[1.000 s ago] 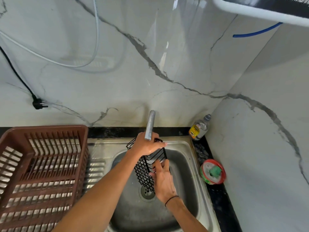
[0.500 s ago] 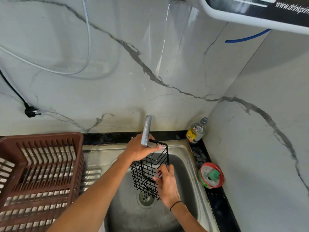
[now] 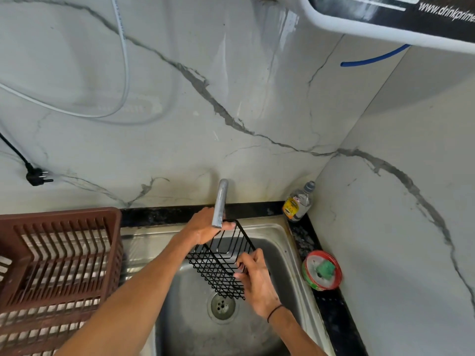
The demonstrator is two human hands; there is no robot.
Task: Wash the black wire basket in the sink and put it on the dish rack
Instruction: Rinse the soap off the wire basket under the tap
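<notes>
The black wire basket (image 3: 218, 263) hangs tilted over the steel sink (image 3: 277, 242), just under the grey tap spout (image 3: 220, 204). My left hand (image 3: 203, 228) grips the basket's upper rim beside the spout. My right hand (image 3: 253, 278) holds its lower right side, fingers curled into the mesh. The brown plastic dish rack (image 3: 56, 263) stands to the left of the sink. No running water is visible.
The drain (image 3: 222, 305) lies below the basket. A small bottle (image 3: 298, 202) stands in the back right corner. A red-rimmed tub with a green scrubber (image 3: 322, 271) sits on the black counter to the right. A loose black plug (image 3: 37, 176) hangs on the wall at left.
The basket has been turned and tipped, its long side now running from the spout down toward the drain. My right hand has shifted to its lower right side. The camera tilted slightly up.
</notes>
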